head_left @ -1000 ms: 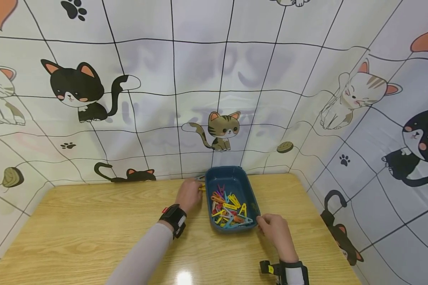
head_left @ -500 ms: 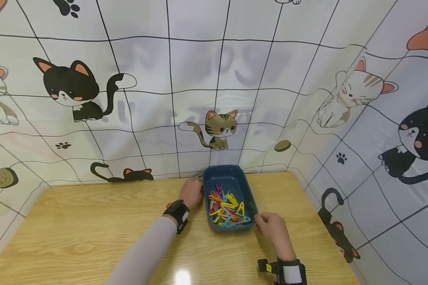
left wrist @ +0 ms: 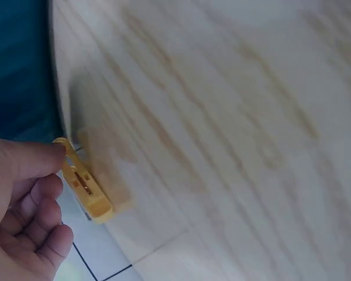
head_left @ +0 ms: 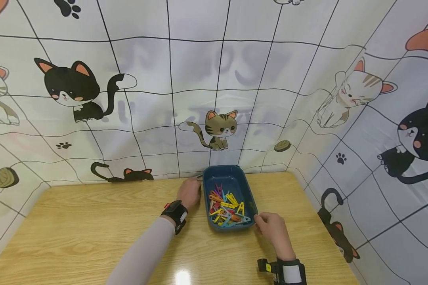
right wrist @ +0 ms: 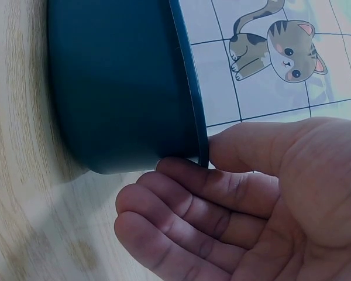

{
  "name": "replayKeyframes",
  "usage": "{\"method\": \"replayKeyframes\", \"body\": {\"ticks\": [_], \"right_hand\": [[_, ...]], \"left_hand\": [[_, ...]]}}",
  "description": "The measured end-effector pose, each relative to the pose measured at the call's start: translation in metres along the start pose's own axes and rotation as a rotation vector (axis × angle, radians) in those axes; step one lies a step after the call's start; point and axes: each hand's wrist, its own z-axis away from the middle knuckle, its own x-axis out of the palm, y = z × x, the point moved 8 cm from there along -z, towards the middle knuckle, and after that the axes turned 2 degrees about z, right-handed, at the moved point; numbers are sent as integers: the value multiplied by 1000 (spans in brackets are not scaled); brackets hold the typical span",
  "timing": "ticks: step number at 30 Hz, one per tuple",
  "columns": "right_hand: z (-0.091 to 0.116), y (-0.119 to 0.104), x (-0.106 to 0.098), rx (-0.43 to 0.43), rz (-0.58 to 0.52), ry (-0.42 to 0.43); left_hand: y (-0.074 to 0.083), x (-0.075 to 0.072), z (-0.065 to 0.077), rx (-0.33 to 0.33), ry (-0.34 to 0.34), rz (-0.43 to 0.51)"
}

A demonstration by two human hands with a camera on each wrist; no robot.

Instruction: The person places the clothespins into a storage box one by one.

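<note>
A dark blue plastic bin (head_left: 224, 179) stands on the wooden table near the wall. Several colourful clothespins (head_left: 229, 209) lie heaped in its near half. Just left of the bin, my left hand (head_left: 189, 194) pinches a yellow clothespin (left wrist: 86, 187) between thumb and forefinger. The left wrist view shows that clothespin close to the table surface; in the head view the hand hides it. At the bin's near right corner, my right hand (head_left: 274, 233) pinches the rim between thumb and forefinger, its other fingers curled below.
A patterned sheet with cartoon cats (head_left: 221, 130) hangs behind the table and along its right side. A thin greyish piece (head_left: 199, 177) shows beside the bin's far left corner, partly hidden. The wooden table (head_left: 103, 221) extends widely to the left.
The yellow clothespin showed beside the bin a second ago and is now hidden by my left hand, which has shifted slightly. The right hand keeps its grip on the rim; the head view moved a little.
</note>
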Motion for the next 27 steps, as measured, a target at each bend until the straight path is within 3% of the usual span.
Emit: {"method": "replayKeyframes", "body": {"ticks": [7, 12, 20, 27], "right_hand": [[-2, 2, 2, 10, 16, -3], [-2, 3, 2, 6, 37, 2], [-2, 2, 2, -14, 47, 2], [-3, 1, 3, -17, 34, -5]], "left_hand": [[-15, -15, 12, -93, 40, 134], [-13, -35, 18, -161, 66, 224], [20, -70, 21, -106, 190, 282], [59, -80, 23, -28, 192, 322]]}}
